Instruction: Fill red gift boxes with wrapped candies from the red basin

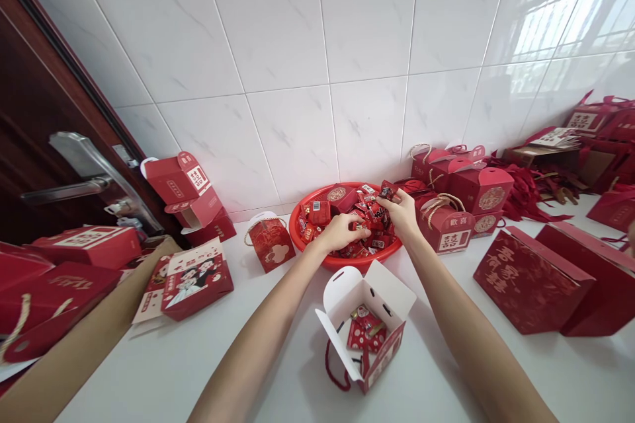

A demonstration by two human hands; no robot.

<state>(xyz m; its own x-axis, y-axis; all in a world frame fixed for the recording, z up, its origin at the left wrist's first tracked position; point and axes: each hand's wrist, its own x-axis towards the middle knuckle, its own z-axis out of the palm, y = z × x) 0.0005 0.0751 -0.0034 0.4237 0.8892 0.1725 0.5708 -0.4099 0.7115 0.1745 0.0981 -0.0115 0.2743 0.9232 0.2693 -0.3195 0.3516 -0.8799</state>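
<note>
A round red basket full of small red-wrapped sweets stands against the tiled wall. Over its left half is my left hand, fingers bent down among the sweets; what they hold, if anything, is hidden. My right hand pinches a dark red wrapped sweet above the basket's right side. Between my forearms an open red box with white flaps holds several wrapped sweets; a dark red cord hangs at its left side.
Closed red boxes with rope handles stand right of the basket, larger red boxes further right. At left are a small box, a box with a printed couple, a cardboard carton and a door handle.
</note>
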